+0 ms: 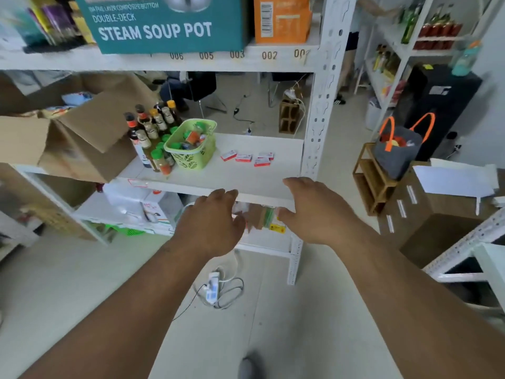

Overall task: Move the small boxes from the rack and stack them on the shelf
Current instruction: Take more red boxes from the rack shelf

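Four small boxes (pixel 247 157), red and white, lie loose on the white shelf board (pixel 246 179) of the rack, just right of a green basket (pixel 191 144) and a cluster of sauce bottles (pixel 153 132); two at the right look to overlap, though blur makes that uncertain. Both hands are stretched toward the board's front edge and hold nothing: the left hand (pixel 211 218) has relaxed, slightly bent fingers, and the right hand (pixel 311 209) is spread flat with straight fingers. Neither touches a box. By my reading this is the reach before the first pick, with no box moved or stacked. Next, the hands must pass over the edge and pinch the boxes by their narrow sides, gathering them without pushing any against the basket
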A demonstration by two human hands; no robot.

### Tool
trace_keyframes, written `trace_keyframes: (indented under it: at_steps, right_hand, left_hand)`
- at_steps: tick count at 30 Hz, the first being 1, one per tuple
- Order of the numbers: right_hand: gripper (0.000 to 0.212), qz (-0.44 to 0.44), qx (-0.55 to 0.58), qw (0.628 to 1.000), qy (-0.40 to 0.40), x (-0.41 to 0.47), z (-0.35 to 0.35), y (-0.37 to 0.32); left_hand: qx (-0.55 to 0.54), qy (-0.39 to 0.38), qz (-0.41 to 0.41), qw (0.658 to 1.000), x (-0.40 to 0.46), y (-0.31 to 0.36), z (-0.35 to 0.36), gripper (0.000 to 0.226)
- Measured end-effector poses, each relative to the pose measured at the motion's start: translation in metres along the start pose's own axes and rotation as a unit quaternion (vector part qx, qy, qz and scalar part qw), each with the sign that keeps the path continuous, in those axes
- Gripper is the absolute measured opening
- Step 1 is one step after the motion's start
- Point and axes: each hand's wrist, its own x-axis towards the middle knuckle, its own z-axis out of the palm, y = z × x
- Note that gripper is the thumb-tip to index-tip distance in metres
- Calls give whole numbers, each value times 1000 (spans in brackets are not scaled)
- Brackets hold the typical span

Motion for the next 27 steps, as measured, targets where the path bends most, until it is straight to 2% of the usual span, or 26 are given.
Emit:
trace_keyframes:
  at_steps: [8, 16, 23, 27]
  right_hand:
    - [56, -10, -20, 999, -24, 42, 26, -27]
    - [61, 24, -39, 998, -30, 109, 35, -62]
    - [64, 55, -48, 996, -43, 153, 45, -66]
    - [58, 65, -54, 995, -50, 174, 50, -51]
  left_hand:
    - [-16, 12, -35, 999, 14, -65, 7, 58]
    - [-53, 20, -21, 998, 83, -125, -1, 59]
    - [-77, -9, 6, 997, 131, -143, 11, 60]
    - [-87, -33, 7, 996, 162, -137, 24, 61]
